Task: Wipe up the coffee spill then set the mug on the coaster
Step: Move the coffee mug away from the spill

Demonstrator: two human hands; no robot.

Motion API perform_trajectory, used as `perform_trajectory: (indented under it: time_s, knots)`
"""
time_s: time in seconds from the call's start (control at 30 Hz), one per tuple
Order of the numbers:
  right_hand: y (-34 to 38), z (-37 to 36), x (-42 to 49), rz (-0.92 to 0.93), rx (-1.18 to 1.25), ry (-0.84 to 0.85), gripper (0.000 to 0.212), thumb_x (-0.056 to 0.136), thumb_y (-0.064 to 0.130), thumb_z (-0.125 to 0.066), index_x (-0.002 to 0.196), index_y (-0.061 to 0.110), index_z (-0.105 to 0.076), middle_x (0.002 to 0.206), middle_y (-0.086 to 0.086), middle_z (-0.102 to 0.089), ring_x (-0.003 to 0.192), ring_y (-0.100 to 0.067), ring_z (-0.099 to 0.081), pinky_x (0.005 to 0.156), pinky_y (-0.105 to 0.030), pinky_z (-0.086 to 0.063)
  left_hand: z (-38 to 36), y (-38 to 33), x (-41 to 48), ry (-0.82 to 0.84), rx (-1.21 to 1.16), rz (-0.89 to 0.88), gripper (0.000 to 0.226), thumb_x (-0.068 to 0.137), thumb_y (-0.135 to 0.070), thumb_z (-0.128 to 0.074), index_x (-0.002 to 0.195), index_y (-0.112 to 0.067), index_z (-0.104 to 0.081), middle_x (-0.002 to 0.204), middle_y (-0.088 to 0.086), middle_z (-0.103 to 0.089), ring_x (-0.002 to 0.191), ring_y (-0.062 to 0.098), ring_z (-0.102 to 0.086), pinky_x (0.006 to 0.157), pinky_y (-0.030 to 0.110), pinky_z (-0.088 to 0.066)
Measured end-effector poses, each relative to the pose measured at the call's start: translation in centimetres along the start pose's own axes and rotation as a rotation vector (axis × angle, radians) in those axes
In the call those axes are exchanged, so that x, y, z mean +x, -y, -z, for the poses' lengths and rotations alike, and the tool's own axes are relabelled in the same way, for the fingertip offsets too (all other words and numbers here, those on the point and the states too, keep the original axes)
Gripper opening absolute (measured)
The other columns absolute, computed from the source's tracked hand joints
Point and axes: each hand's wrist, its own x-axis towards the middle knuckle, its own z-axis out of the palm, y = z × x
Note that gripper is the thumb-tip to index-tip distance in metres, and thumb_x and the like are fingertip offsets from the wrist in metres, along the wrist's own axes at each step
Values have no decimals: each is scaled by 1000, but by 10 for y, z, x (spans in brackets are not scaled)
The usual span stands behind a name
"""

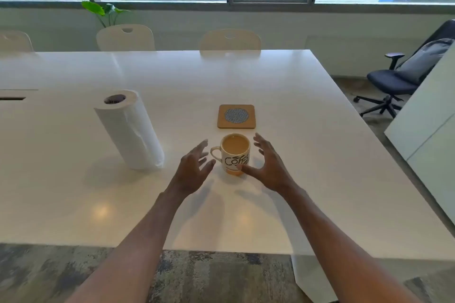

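Note:
A cream mug (235,155) with black lettering and an orange base stands upright on the white table (307,155), full of milky coffee, its handle pointing left. My left hand (193,171) hovers open just left of the handle. My right hand (267,167) is open on the mug's right side, its thumb touching the lower front of the mug. A square cork coaster (236,116) with a grey round inset lies just behind the mug. A white paper towel roll (130,130) stands upright to the left. No spill shows on the table.
Two pale chairs (125,37) stand at the table's far edge below the window. A dark office chair (403,79) sits off the right side. A white cabinet (428,125) is at the right. The table's near edge runs across below my forearms.

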Motion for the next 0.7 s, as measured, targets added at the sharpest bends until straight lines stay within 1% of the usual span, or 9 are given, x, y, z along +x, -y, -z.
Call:
perform_trajectory:
  time_s: [0.07,0.13,0.2,0.3,0.37,0.43,0.53,0.6,0.7]
  knots:
    - [-2,-1,5,-11,30,27,120,72,49,-94,165,15,-26,168,-9,-40,149,-20,-45,122,-47,-43,3,1,4,-21,-20,17,64,97,-13,-70,155,-6,-44,152,18,-56,133,28,-62,94,4,-45]
    - [-4,-2,7,-31,36,63,125,67,58,-93,165,17,-26,169,-7,-39,148,-15,-43,124,-42,-40,4,1,6,-7,-50,49,63,96,-15,-72,154,-9,-47,147,15,-61,132,20,-61,90,1,-45]
    - [-9,-6,11,-28,61,78,130,63,64,-91,165,17,-27,169,-6,-40,147,-9,-41,125,-40,-38,5,0,12,29,-141,81,63,96,-17,-74,153,-13,-49,147,7,-62,130,12,-60,96,10,-50]
    - [-17,-9,17,-8,111,101,118,68,42,-99,163,18,-33,165,-2,-47,149,-8,-45,126,-41,-39,7,1,19,62,-236,105,52,94,-18,-76,144,-19,-62,134,-4,-72,124,8,-67,103,32,-57]
    - [-23,-11,20,6,141,101,108,72,32,-99,160,19,-39,158,1,-54,147,-9,-50,124,-43,-42,6,3,22,46,-251,83,39,94,-19,-77,132,-23,-72,118,-12,-79,115,3,-71,100,34,-59]
    - [-25,-12,22,14,153,80,101,74,25,-97,158,18,-42,153,2,-59,145,-11,-54,123,-42,-44,5,6,23,29,-260,46,29,95,-21,-75,124,-27,-76,110,-15,-81,109,3,-74,97,30,-59]
    - [-27,-13,24,19,170,52,91,75,21,-96,153,19,-48,146,8,-64,139,-9,-59,119,-35,-48,2,13,25,16,-280,25,26,96,-18,-74,118,-31,-77,108,-17,-81,106,5,-75,95,29,-59]
    - [-29,-15,26,15,179,39,84,76,21,-95,148,26,-53,140,16,-67,135,-6,-60,114,-26,-50,0,19,27,17,-300,25,26,96,-16,-74,117,-30,-78,108,-16,-81,106,7,-76,96,32,-60]
    - [-30,-16,28,16,194,16,80,76,19,-95,146,23,-56,140,14,-68,135,-6,-61,110,-19,-50,-1,26,29,20,-320,25,26,95,-16,-75,115,-31,-80,107,-15,-81,105,9,-76,97,37,-60]
